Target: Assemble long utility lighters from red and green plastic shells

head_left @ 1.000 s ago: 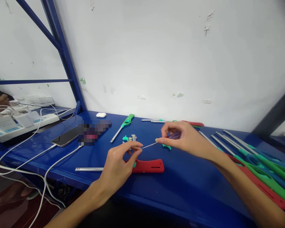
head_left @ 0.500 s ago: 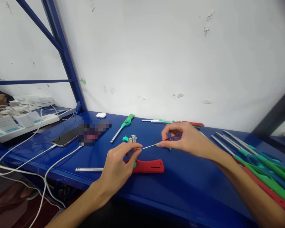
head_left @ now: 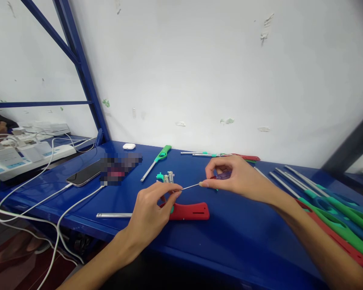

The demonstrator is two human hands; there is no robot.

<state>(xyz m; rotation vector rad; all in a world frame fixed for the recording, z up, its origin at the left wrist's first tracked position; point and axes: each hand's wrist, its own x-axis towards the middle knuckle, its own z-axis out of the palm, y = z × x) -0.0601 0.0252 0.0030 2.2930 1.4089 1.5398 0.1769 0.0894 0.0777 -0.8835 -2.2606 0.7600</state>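
Head view. Left hand (head_left: 151, 209): fingertips pinched tight on a small part (head_left: 173, 189), barely visible, just above the red lighter (head_left: 193, 211) that lay on the table (head_left: 230, 237). Right hand (head_left: 238, 177): fingers closed round a screwdriver (head_left: 190, 186), whose tip met the part. Judged: screw work in hand, needing a steady tip.

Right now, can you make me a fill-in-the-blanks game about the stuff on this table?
1. The screwdriver is held in the person's ___ hand.
2. The lighter nearest the left hand has a ___ handle.
3. The table is painted ___.
Missing words: right; red; blue.
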